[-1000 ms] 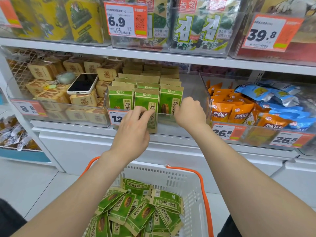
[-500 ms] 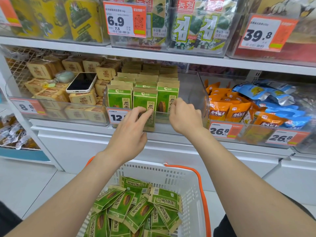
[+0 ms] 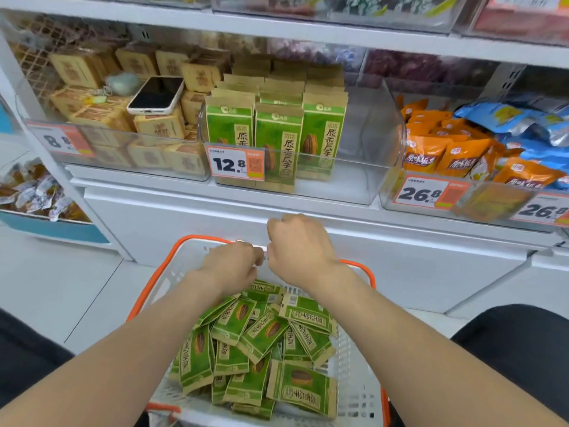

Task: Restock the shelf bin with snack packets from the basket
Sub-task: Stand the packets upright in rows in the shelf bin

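Green snack packets [image 3: 278,143] stand upright in three rows at the left of a clear shelf bin [image 3: 374,167]; the bin's right part holds nothing. Below it, a white basket with an orange rim [image 3: 152,285] holds a loose pile of several of the same green packets [image 3: 264,331]. My left hand [image 3: 231,266] and my right hand [image 3: 300,248] hover side by side over the basket's far edge, just above the pile. Their fingers curl loosely downward and I see nothing held in either hand.
A phone [image 3: 155,95] lies on tan boxes [image 3: 101,118] in the bin to the left. Orange packets [image 3: 446,155] and blue packets [image 3: 508,118] fill the bin to the right. A 12.8 price tag [image 3: 235,163] hangs on the middle bin's front. White cabinet fronts stand below the shelf.
Both hands have left the packets at the front of the shelf bin and dropped down to the basket's far edge. The view has tilted downward.
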The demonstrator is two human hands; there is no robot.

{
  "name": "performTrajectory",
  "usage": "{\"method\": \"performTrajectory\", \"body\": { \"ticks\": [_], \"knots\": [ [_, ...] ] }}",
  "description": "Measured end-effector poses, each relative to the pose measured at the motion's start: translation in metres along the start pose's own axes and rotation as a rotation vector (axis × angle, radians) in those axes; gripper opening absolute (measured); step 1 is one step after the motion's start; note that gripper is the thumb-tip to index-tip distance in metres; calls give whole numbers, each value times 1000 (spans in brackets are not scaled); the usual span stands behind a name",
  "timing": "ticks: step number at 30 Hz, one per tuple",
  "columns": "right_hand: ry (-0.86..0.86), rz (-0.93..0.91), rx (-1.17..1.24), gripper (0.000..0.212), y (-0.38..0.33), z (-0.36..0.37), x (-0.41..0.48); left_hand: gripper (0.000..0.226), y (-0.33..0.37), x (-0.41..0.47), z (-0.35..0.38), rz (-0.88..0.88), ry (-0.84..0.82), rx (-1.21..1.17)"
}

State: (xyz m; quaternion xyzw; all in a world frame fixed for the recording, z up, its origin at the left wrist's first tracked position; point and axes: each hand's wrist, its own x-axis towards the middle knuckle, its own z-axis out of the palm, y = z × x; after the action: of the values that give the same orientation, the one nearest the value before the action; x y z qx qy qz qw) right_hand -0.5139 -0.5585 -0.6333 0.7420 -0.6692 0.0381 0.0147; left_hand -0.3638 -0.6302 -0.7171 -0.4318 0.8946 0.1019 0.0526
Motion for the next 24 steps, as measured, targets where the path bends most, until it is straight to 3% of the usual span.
{"method": "performTrajectory", "body": {
  "ticks": [3,6,10,13,18,24],
  "knots": [
    [-204,-49,-62,23,-4,28,-6,21,-10,-4,30,-56,-205,83],
    [-321,-83,-114,12,-6,47,-10,19,-25,-13,60,-135,-360,161],
    [-372,-130,-109,16,-7,60,-6,58,-55,-33,98,-242,-689,248],
    [-401,-154,-84,17,-9,66,-2,63,-66,-39,110,-241,-816,195],
    [-445,-178,-62,20,-13,72,4,46,-62,-38,120,-193,-766,183],
    [-470,-186,-50,13,-13,70,5,32,-62,-38,94,-165,-475,261]
  ]
}}
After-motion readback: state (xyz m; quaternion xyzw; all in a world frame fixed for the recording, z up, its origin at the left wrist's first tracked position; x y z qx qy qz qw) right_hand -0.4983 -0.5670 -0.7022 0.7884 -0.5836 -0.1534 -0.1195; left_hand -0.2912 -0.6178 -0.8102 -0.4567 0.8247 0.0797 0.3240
